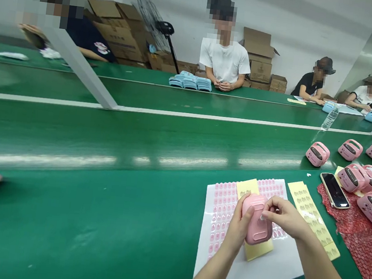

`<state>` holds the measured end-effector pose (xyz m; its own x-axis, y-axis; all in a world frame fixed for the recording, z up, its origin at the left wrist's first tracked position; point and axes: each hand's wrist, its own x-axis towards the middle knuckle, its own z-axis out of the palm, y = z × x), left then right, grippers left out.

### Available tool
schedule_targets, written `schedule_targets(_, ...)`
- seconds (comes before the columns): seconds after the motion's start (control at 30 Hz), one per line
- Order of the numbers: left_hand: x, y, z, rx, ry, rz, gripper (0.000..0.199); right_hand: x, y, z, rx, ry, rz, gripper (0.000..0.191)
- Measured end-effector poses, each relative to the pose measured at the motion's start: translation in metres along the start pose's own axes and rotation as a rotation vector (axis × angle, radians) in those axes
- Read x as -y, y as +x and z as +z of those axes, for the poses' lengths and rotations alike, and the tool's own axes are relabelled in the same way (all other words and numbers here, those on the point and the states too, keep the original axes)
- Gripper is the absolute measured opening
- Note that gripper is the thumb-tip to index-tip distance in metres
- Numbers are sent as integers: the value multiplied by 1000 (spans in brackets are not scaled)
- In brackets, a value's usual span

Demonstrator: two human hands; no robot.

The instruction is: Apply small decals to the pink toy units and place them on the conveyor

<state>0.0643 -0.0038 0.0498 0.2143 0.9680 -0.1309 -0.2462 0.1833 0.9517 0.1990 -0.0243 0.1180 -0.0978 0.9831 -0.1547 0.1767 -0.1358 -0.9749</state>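
ok so I'll go by the white sheet here, which lies flat on the green table. The pink case is held up above the sheet, a bit tilted. Left hand has a proper hold on the left side of it, thumb on the face, and the other fingers are mostly hidden. Right hand is at the upper right of the case with thumb and forefinger pinched close together, and there's a little whitish bit at the tips, too small for me to say what it is.

The sheet has rows of pink stickers, plus a yellow strip on top, partly covered by the case. Just right of the sheet are some yellow sticker sheets, then further right a phone at the edge of some red wrap. More pink gadgets are bunched up past that. Well beyond the sheet, across the table, a person in a white T-shirt has their hands together next to a blue pile
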Motion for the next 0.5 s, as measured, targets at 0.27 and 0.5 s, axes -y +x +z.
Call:
schedule_targets(0.27,7,-2,5,-100,-116,70,51,-7,-4,3,-52,27,8,20)
schedule_targets(0.5,10,2,2,-97,-161,24,49,-12,-3,4,-72,-19,-17,17)
